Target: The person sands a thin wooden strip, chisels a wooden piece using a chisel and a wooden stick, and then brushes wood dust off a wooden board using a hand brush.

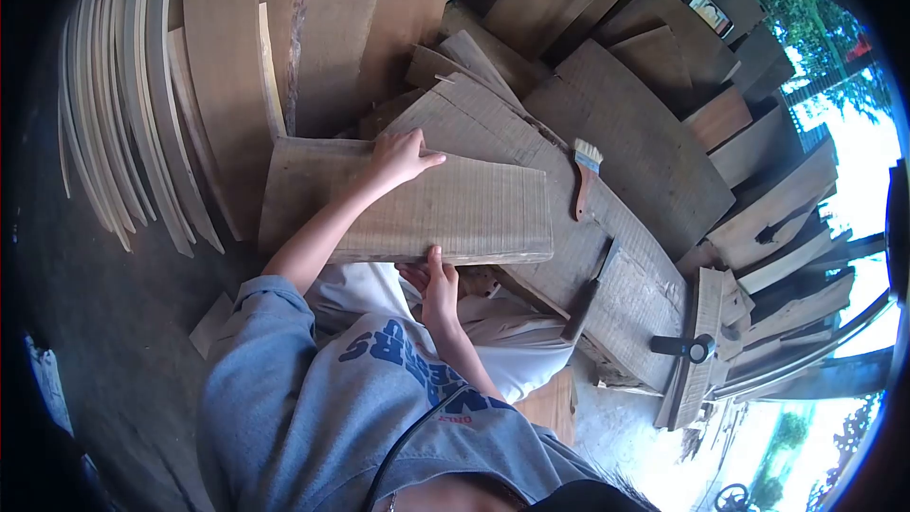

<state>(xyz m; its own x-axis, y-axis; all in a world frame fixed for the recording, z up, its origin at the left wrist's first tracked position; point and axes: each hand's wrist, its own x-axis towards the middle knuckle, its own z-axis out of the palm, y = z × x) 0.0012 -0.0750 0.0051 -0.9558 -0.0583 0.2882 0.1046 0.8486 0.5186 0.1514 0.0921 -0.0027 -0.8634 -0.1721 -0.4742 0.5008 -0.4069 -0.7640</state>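
Observation:
A flat wooden board (474,204) with a slightly curved far edge is held level above my lap. My left hand (400,157) grips its far edge, the thumb pointing right along the top face. At the near edge, my right hand (438,289) has its thumb on the rim and its other fingers partly hidden underneath. Right of the board, a paintbrush (582,185) with pale bristles and a wooden handle lies on a large plank (645,289). A long dark-bladed tool (590,294) rests on that plank, closer to me.
Thin curved wooden strips (123,104) and tall wide boards (332,38) lean at the left and back. Stacked planks (626,133) fill the right side. A black tool with a round end (687,349) lies on a narrow board. A phone (711,12) sits among the far planks.

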